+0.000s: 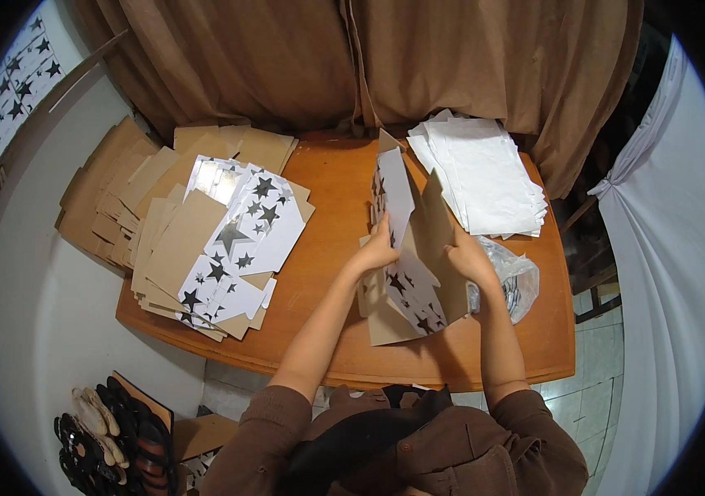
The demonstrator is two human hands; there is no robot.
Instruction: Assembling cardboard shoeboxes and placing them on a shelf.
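Observation:
Slightly right of the table's middle, my left hand (pixel 379 250) grips a star-printed white cardboard sheet (pixel 419 289), its fingers wrapped over the edge. My right hand (pixel 470 258) pinches the edge of a plain brown cardboard sheet (pixel 433 227) standing tilted beside it. Between the hands the two sheets form a V; whether they are joined at the bottom I cannot tell. More brown cardboard (pixel 385 325) lies under and in front of them. At my right wrist sits a clear plastic bag (pixel 526 273) with small things inside that I cannot make out.
On the left of the table (pixel 319 190) lie die-cut brown cardboard sheets (pixel 175 240) with star-printed ones (pixel 274 219) on top. A stack of white sheets (pixel 485 174) is at the back right. Brown curtains (pixel 452 58) hang behind; shoes (pixel 113 430) sit at lower left.

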